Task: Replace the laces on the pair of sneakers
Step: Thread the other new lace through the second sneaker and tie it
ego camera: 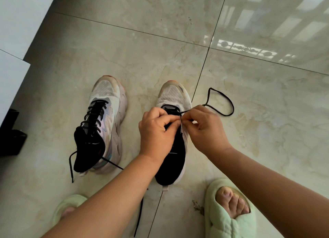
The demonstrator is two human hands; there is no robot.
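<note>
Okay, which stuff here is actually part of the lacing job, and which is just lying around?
Part of the job:
- right sneaker, being laced
- black lace, pinched by left hand and right hand
- left sneaker, already laced

Just lying about:
- green slippers, worn on the feet
- black object at the left edge

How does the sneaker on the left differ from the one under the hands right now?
The left sneaker is laced up most of its front with a black lace, its ends trailing loose on the floor; the right sneaker shows lacing only near the toe. The left sneaker leans to one side, untouched; the right sneaker sits flat while the left hand and right hand pinch its lace. Both are pale mesh with black lining.
</note>
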